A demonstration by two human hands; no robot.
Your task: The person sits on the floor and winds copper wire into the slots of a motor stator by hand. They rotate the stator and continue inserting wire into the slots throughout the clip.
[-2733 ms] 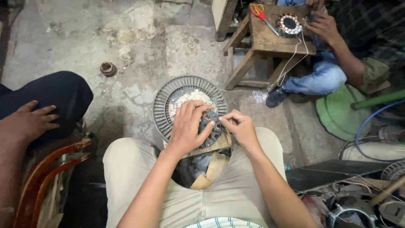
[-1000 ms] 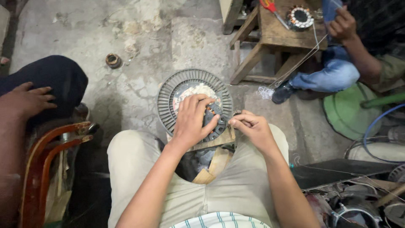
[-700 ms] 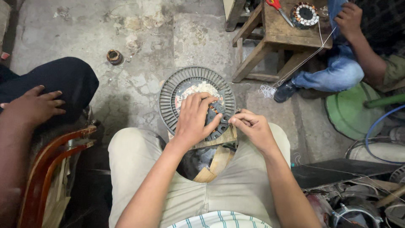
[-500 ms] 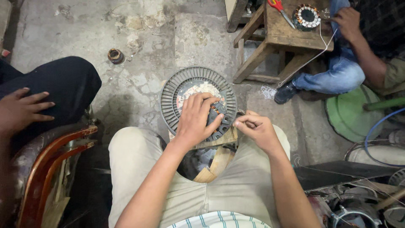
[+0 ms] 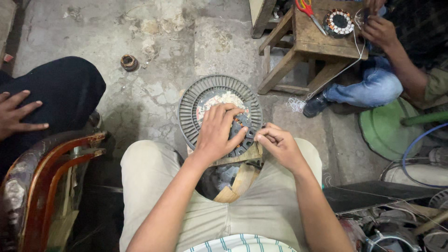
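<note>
A round grey motor housing (image 5: 196, 100) with a ring of fins lies on the concrete floor (image 5: 154, 42) right in front of the seated person's knees, and a dark stator with slotted teeth (image 5: 241, 137) rests at its near edge, partly hidden under the fingers. The left hand (image 5: 218, 133) lies flat across the stator with fingers spread and curled over the pale winding patch in the housing's middle, pressing on it rather than closing around anything. The right hand (image 5: 276, 145) sits just beside it to the right, its fingertips pinched together at the stator's edge; whatever it pinches is too small to make out. Under both hands a strip of light wood (image 5: 240, 177) slants down between the person's beige trousers (image 5: 149, 186). Farther out on the floor, a small brown ring-shaped coil (image 5: 129, 62) lies well apart toward the upper left. At the left edge another person's hand (image 5: 16, 114) rests on a dark trouser leg, above a worn red-brown chair frame (image 5: 42, 172). At the upper right a low wooden desk (image 5: 317, 39) carries red-handled scissors (image 5: 308, 11) and a second, smaller wound stator (image 5: 339, 22), with a third person's hand (image 5: 380, 30) beside it and a thin white thread hanging from there. A green round lid (image 5: 385, 130) lies on the floor at the right.
</note>
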